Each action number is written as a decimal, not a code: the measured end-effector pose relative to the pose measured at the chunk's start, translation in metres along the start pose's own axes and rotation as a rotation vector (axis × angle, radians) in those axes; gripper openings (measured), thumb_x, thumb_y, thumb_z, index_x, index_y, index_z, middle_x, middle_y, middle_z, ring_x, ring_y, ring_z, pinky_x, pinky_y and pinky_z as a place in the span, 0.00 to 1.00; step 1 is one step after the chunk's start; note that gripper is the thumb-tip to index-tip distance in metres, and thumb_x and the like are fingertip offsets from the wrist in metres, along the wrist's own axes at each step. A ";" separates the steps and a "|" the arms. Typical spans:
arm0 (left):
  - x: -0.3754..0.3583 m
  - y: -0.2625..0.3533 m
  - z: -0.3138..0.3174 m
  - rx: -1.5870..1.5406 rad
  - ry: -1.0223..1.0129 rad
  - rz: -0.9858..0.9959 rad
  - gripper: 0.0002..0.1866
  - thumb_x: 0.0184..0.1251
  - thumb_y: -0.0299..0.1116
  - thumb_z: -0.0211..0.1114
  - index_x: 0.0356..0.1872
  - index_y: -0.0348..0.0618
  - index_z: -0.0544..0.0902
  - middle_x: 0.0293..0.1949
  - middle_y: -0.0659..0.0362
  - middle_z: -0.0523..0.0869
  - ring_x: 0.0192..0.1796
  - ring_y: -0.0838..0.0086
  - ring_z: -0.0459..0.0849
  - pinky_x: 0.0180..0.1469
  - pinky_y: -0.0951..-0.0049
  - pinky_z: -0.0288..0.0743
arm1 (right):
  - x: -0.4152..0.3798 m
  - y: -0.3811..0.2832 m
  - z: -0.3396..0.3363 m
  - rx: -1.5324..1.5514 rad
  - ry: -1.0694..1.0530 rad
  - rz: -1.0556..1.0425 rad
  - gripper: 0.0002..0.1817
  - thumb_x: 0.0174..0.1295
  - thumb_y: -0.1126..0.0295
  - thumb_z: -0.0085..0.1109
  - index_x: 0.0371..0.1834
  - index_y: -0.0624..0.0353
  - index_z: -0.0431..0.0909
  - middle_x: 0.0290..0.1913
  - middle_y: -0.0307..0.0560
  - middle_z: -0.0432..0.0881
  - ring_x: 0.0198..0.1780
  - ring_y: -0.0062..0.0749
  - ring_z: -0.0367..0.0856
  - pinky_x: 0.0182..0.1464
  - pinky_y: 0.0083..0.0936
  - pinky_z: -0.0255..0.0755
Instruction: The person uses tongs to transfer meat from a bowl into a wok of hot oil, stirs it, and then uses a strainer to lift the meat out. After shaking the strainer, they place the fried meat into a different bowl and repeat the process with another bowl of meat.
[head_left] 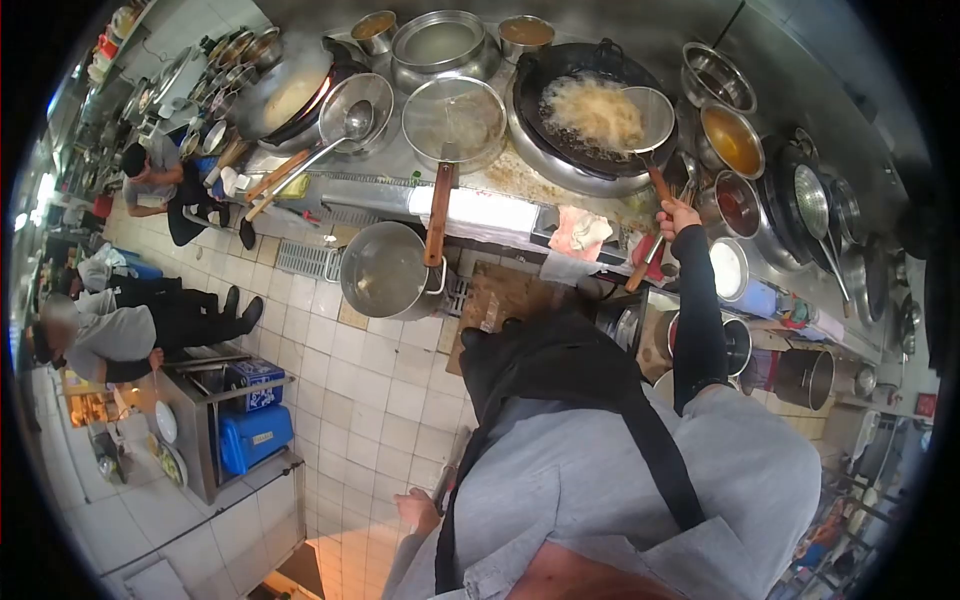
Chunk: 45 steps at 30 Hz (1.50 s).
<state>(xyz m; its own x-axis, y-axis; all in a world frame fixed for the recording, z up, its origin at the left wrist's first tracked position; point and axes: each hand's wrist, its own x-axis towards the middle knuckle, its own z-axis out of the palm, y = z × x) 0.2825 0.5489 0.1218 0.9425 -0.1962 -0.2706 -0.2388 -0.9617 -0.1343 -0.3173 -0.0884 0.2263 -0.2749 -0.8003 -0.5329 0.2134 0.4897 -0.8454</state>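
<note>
My right hand (680,217) is closed around the wooden handle of a mesh skimmer (652,118). The skimmer's round head rests inside a black wok (540,88), at the right side of pale golden food (592,110) that bubbles in oil. Low at my left side, my left hand (418,508) has its fingers curled, close to a greyish metal edge; what it grips, if anything, is not clear. Left of the wok, a wide strainer (452,110) with a long wooden handle lies over a pot. A ladle (357,120) rests in another strainer (375,95) farther left.
A large pot (383,270) stands below the stove's front edge. Bowls of orange liquid (732,140) and red sauce (735,205) sit right of the wok. At far left a second wok (285,100) steams. Two people (160,185) are across the tiled floor, near a blue bin (255,440).
</note>
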 end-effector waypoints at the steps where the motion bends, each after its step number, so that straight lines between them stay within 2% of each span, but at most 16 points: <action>1: 0.001 -0.003 0.002 -0.011 0.020 0.004 0.21 0.66 0.40 0.62 0.50 0.30 0.75 0.41 0.37 0.88 0.45 0.44 0.89 0.49 0.48 0.82 | 0.007 -0.003 -0.005 0.071 -0.097 0.055 0.12 0.73 0.69 0.57 0.58 0.50 0.75 0.28 0.37 0.76 0.15 0.13 0.60 0.14 0.17 0.51; 5: 0.002 0.004 -0.007 0.029 -0.052 -0.043 0.21 0.66 0.40 0.63 0.50 0.31 0.76 0.41 0.37 0.88 0.45 0.44 0.89 0.48 0.47 0.83 | -0.005 -0.018 0.000 0.239 -0.287 0.228 0.09 0.74 0.70 0.56 0.54 0.49 0.70 0.26 0.36 0.73 0.16 0.11 0.56 0.12 0.14 0.45; 12: 0.002 0.005 -0.003 0.028 -0.037 -0.101 0.18 0.66 0.41 0.62 0.47 0.35 0.77 0.41 0.40 0.89 0.46 0.45 0.89 0.48 0.47 0.83 | -0.034 -0.012 -0.006 0.288 -0.393 0.250 0.07 0.76 0.69 0.54 0.52 0.48 0.70 0.29 0.38 0.74 0.16 0.10 0.58 0.11 0.11 0.44; 13: 0.004 0.001 0.002 0.032 -0.028 -0.094 0.18 0.66 0.41 0.62 0.47 0.35 0.77 0.41 0.40 0.89 0.46 0.45 0.89 0.48 0.47 0.83 | -0.038 -0.009 -0.007 0.261 -0.393 0.220 0.13 0.76 0.67 0.54 0.60 0.49 0.70 0.29 0.38 0.74 0.16 0.10 0.58 0.12 0.11 0.45; 16: 0.000 0.009 -0.003 0.058 -0.035 -0.136 0.19 0.66 0.41 0.63 0.48 0.36 0.78 0.42 0.41 0.89 0.47 0.46 0.90 0.48 0.48 0.83 | -0.068 -0.011 -0.001 0.132 -0.269 0.127 0.23 0.77 0.67 0.54 0.73 0.49 0.66 0.28 0.38 0.74 0.17 0.11 0.58 0.14 0.12 0.46; 17: 0.000 0.008 -0.002 0.052 -0.034 -0.125 0.19 0.66 0.41 0.63 0.48 0.36 0.78 0.42 0.42 0.89 0.46 0.46 0.90 0.48 0.48 0.83 | -0.068 -0.009 0.000 0.088 -0.222 0.115 0.30 0.76 0.66 0.54 0.80 0.48 0.59 0.29 0.38 0.74 0.17 0.12 0.58 0.15 0.13 0.47; 20: 0.000 0.004 -0.002 0.049 -0.031 -0.104 0.18 0.66 0.41 0.63 0.47 0.36 0.78 0.41 0.42 0.89 0.45 0.47 0.90 0.47 0.48 0.84 | -0.065 -0.007 0.011 0.044 -0.118 -0.002 0.30 0.75 0.66 0.56 0.79 0.49 0.63 0.27 0.37 0.75 0.17 0.13 0.59 0.15 0.15 0.48; 23: 0.002 0.008 -0.005 0.055 -0.020 -0.095 0.18 0.65 0.41 0.64 0.46 0.36 0.78 0.40 0.43 0.89 0.43 0.47 0.90 0.46 0.49 0.84 | -0.053 -0.007 0.033 -0.026 -0.007 -0.134 0.27 0.72 0.67 0.59 0.75 0.53 0.71 0.27 0.37 0.77 0.19 0.14 0.65 0.18 0.17 0.55; 26: 0.004 0.003 0.002 0.067 -0.003 -0.100 0.18 0.64 0.41 0.64 0.46 0.36 0.78 0.39 0.43 0.89 0.42 0.47 0.90 0.45 0.49 0.84 | -0.010 0.006 0.045 -0.220 0.083 -0.433 0.23 0.70 0.68 0.61 0.68 0.58 0.78 0.27 0.37 0.80 0.23 0.16 0.72 0.23 0.18 0.62; 27: 0.002 0.005 0.000 0.073 -0.008 -0.111 0.18 0.64 0.40 0.64 0.45 0.36 0.78 0.39 0.43 0.89 0.42 0.47 0.90 0.45 0.49 0.84 | 0.016 0.013 0.042 -0.313 0.143 -0.524 0.22 0.68 0.67 0.62 0.64 0.64 0.80 0.33 0.42 0.85 0.31 0.22 0.80 0.34 0.23 0.73; 28: 0.002 0.007 -0.001 0.077 -0.012 -0.123 0.18 0.64 0.40 0.64 0.45 0.36 0.78 0.39 0.43 0.89 0.42 0.47 0.90 0.45 0.49 0.84 | 0.041 0.017 0.040 -0.491 0.243 -0.638 0.23 0.65 0.67 0.63 0.63 0.63 0.81 0.39 0.51 0.89 0.39 0.35 0.86 0.46 0.30 0.78; 30: 0.003 0.004 0.003 0.075 -0.004 -0.093 0.18 0.65 0.41 0.64 0.45 0.36 0.77 0.39 0.43 0.89 0.43 0.47 0.90 0.45 0.49 0.83 | 0.007 -0.020 0.070 -0.689 0.275 -0.676 0.24 0.63 0.67 0.63 0.62 0.62 0.81 0.46 0.60 0.89 0.49 0.49 0.88 0.56 0.35 0.77; 33: 0.004 -0.001 0.006 0.054 -0.031 -0.075 0.18 0.66 0.41 0.63 0.47 0.35 0.76 0.41 0.42 0.88 0.44 0.47 0.89 0.45 0.49 0.83 | 0.023 -0.026 0.089 -0.793 0.328 -0.798 0.24 0.62 0.66 0.61 0.62 0.59 0.81 0.48 0.64 0.87 0.52 0.57 0.86 0.57 0.39 0.77; 39: 0.010 -0.006 0.014 0.059 -0.033 -0.067 0.19 0.68 0.41 0.61 0.49 0.33 0.75 0.42 0.40 0.88 0.44 0.46 0.89 0.46 0.49 0.83 | 0.001 -0.043 0.115 -0.928 0.351 -0.768 0.27 0.63 0.65 0.60 0.68 0.53 0.78 0.51 0.66 0.86 0.55 0.61 0.84 0.59 0.46 0.76; 42: 0.008 0.000 0.008 0.064 -0.026 -0.080 0.19 0.68 0.41 0.61 0.48 0.33 0.75 0.42 0.40 0.88 0.44 0.45 0.89 0.46 0.49 0.83 | -0.008 -0.043 0.111 -1.001 0.366 -0.770 0.27 0.64 0.64 0.60 0.69 0.51 0.77 0.52 0.65 0.86 0.55 0.62 0.84 0.60 0.46 0.76; 45: -0.002 0.011 0.000 0.064 -0.036 -0.112 0.19 0.67 0.40 0.61 0.48 0.33 0.75 0.41 0.39 0.88 0.44 0.45 0.89 0.46 0.48 0.83 | -0.031 -0.050 0.096 -0.939 0.300 -0.807 0.27 0.65 0.64 0.60 0.69 0.54 0.77 0.52 0.66 0.86 0.55 0.60 0.85 0.59 0.43 0.77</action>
<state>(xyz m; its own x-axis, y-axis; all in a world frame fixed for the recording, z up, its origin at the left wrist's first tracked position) 0.2783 0.5389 0.1210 0.9554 -0.0800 -0.2842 -0.1480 -0.9628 -0.2262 -0.2298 -0.1211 0.2890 -0.2430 -0.9349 0.2587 -0.8214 0.0564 -0.5675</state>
